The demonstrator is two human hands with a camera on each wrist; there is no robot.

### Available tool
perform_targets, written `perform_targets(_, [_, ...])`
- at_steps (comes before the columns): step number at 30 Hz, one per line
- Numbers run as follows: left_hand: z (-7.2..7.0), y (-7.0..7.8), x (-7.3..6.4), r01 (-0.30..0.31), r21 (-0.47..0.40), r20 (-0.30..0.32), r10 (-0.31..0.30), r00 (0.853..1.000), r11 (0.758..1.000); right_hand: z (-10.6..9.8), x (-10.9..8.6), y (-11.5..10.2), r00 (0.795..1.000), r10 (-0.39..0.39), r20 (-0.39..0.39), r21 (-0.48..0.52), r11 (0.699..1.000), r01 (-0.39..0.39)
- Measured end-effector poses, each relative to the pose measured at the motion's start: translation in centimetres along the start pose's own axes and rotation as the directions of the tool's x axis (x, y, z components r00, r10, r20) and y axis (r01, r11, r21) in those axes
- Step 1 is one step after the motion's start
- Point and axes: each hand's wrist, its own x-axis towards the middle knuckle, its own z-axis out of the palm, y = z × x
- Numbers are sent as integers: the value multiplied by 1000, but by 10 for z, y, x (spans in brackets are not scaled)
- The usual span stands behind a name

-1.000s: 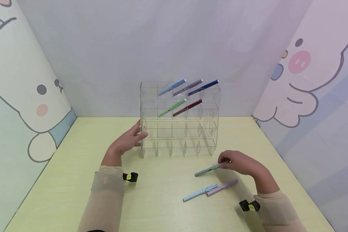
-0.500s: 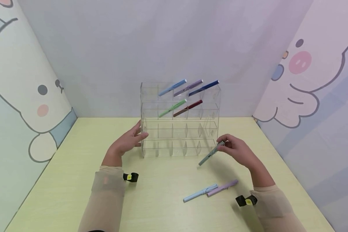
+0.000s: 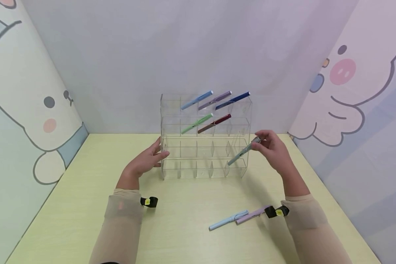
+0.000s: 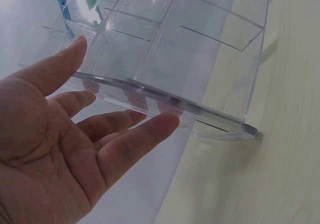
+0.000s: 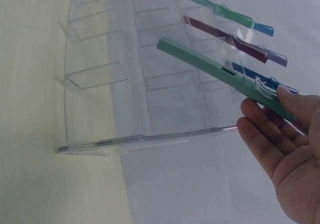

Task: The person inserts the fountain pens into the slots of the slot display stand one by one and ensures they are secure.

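Note:
My right hand (image 3: 274, 150) pinches a grey-green pen (image 3: 242, 154) near its clip end, thumb against fingers. The pen slants down to the left, before the right side of a clear tiered pen rack (image 3: 203, 172). In the right wrist view the pen (image 5: 210, 67) has a wire clip and a small dark slot in its barrel. My left hand (image 3: 145, 160) touches the rack's left side; its fingers lie along the outside and the thumb reaches past the front edge. Sky-blue (image 3: 197, 100), purple (image 3: 215, 100) and navy (image 3: 232, 101) pens lean in the top tier.
Light green (image 3: 197, 123) and dark red (image 3: 214, 123) pens lean in the second tier. A pale blue pen (image 3: 227, 220) and a lilac pen (image 3: 250, 215) lie touching on the table (image 3: 178, 234) in front. A grey wall (image 3: 118, 73) stands behind the rack.
My right hand has lifted the grey-green pen off the table and carried it up and away from me to the rack's right side, tilting it steeper. The left hand stays put.

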Motion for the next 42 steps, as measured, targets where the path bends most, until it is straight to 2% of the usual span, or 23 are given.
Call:
perform_targets(5, [0, 0, 0, 3, -7, 2, -3, 1000, 1000, -3, 17, -9, 994, -35, -102, 149, 988, 50])
perform_targets(11, [0, -2, 2, 6, -6, 3, -6, 1000, 1000, -8, 39, -23, 974, -69, -217, 288, 949, 132])
perform_targets(20, [-2, -12, 11, 1, 5, -6, -1, 1000, 1000, -17, 61, -45, 944, -80, -321, 316, 930, 186])
perform_targets(28, [-1, 0, 1, 11, -13, 6, -11, 1000, 1000, -18, 78, -49, 922, -37, -386, 400, 894, 203])
perform_targets(31, [-1, 3, -1, 14, -17, 12, -14, 1000, 1000, -15, 82, -45, 916, -36, -400, 370, 908, 197])
perform_targets(37, [-2, 3, 0, 16, -17, 16, -16, 1000, 1000, -3, 82, -39, 926, -36, -376, 192, 974, 116])
perform_targets(42, [-2, 2, 1, 15, -17, 12, -14, 1000, 1000, 8, 80, -36, 940, -43, -339, 134, 987, 93])
